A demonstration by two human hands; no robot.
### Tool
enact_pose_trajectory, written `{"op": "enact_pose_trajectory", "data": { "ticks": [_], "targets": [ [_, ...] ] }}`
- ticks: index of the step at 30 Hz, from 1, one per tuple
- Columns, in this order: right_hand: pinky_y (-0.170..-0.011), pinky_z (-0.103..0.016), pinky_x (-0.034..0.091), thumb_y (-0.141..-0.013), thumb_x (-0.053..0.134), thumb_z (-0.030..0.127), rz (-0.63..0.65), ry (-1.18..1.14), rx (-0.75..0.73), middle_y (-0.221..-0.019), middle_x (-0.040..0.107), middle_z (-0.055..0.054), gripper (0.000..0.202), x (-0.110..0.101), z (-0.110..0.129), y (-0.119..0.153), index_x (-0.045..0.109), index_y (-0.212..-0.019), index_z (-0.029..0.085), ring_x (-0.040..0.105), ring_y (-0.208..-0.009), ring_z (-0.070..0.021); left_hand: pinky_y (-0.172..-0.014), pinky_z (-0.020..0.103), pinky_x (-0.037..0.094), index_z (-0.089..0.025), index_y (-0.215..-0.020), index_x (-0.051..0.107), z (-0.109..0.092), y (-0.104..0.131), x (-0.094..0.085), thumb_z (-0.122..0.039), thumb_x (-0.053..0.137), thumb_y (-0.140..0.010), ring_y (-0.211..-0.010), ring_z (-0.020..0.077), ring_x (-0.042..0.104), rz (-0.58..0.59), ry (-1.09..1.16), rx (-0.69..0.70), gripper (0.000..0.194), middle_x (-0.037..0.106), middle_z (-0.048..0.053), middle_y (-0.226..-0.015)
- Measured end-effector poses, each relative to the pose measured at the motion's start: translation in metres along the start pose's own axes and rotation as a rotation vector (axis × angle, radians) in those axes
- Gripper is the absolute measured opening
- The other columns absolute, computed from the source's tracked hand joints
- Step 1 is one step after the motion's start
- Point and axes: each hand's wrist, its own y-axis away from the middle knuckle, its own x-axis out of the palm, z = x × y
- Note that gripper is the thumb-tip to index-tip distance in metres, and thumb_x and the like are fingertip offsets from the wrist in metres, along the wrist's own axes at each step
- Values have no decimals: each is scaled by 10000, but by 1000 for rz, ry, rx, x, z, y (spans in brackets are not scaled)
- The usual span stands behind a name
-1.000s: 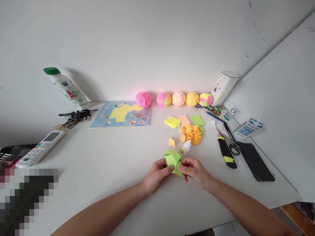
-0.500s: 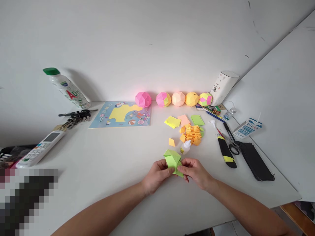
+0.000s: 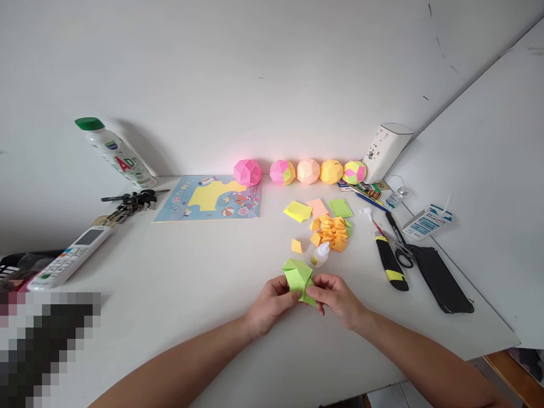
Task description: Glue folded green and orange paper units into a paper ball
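Left hand point(image 3: 270, 302) and right hand point(image 3: 338, 298) pinch a folded green paper piece point(image 3: 297, 276) between them over a white surface point(image 3: 191, 272), near a small bottle point(image 3: 318, 256); pressing too hard could crease the paper, and a forward slip could topple the bottle

one head-worn camera looks from above, forward and down across the table point(image 3: 178, 266) toward the wall point(image 3: 263, 113).

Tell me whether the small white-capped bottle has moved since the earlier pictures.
No. The small bottle shows no shift in any direction against the pile of orange paper pieces, staying at its near edge, right of the single orange piece.
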Motion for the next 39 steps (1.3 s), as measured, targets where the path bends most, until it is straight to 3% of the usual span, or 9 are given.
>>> {"op": "enact_pose_trajectory", "data": {
  "ticks": [5, 14, 20, 26, 28, 32, 33, 35, 39],
  "targets": [
    [-433, -222, 378, -687, 730, 415, -25, -10, -30, -578, 503, 49, 312, 3, 1, 0, 564, -660, 152, 456, -438, -70, -855, 395, 439, -129, -943, 663, -2, 2, 5, -296, 714, -707, -865, 245, 622, 34, -12, 21, 294, 694, 91, -900],
    [-461, -230, 400, -711, 711, 387, 43, 29, -34, -627, 515, 39, 275, 2, -1, 3, 560, -703, 157, 459, -470, -74, -812, 380, 446, -126, -938, 669, -4, 4, 8, -330, 676, -742, -775, 229, 633, 48, -54, 13, 283, 696, 79, -796],
    [-445, -204, 319, -736, 687, 372, 51, 66, -62, -584, 472, 55, 254, 2, -4, 4, 552, -687, 163, 381, -474, -59, -760, 315, 438, -132, -842, 657, 1, 5, 5, -332, 738, -666, -789, 199, 587, -61, -79, -24, 278, 667, 52, -798],
    [-438, -227, 298, -769, 630, 448, 54, 141, -43, -536, 436, 54, 311, 2, 1, 7, 534, -662, 172, 360, -449, -73, -714, 286, 419, -132, -817, 648, 7, 5, 1, -353, 722, -678, -727, 169, 549, -75, -100, -26, 271, 637, 39, -756],
    [-444, -244, 295, -829, 541, 469, -65, 245, -124, -490, 375, 55, 356, -2, 7, 9, 505, -622, 181, 346, -448, -88, -686, 275, 408, -132, -795, 651, 8, 4, -1, -335, 725, -673, -685, 151, 528, -74, -68, -36, 248, 623, 29, -722],
    [-543, -272, 374, -847, 533, 356, -516, 511, -561, -643, 431, 19, 188, -17, 12, 2, 509, -746, 200, 411, -577, -127, -663, 268, 398, -136, -764, 657, 8, 2, -3, -319, 738, -650, -662, 140, 512, -61, 38, -61, 230, 617, 24, -707],
    [-572, -279, 399, -829, 557, 323, -559, 563, -644, -722, 472, 0, 126, -20, 12, -2, 517, -845, 205, 448, -632, -142, -667, 270, 398, -136, -765, 661, 7, 2, -3, -319, 741, -646, -666, 141, 515, -54, 54, -65, 233, 620, 26, -714],
    [-603, -290, 435, -787, 601, 288, -538, 658, -709, -929, 529, -58, 291, -24, 8, -11, 486, -1043, 212, 505, -768, -180, -675, 271, 398, -135, -766, 666, 5, 2, -1, -318, 742, -644, -670, 140, 517, -41, 78, -66, 232, 622, 27, -717],
    [-614, -328, 458, -770, 632, 312, -502, 851, -581, -990, 543, -97, 438, -26, 0, -27, 471, -1159, 194, 519, -737, -196, -679, 263, 388, -134, -748, 669, 1, 2, 1, -317, 753, -635, -678, 135, 514, -45, 108, -68, 231, 625, 27, -720]
  ]
}}
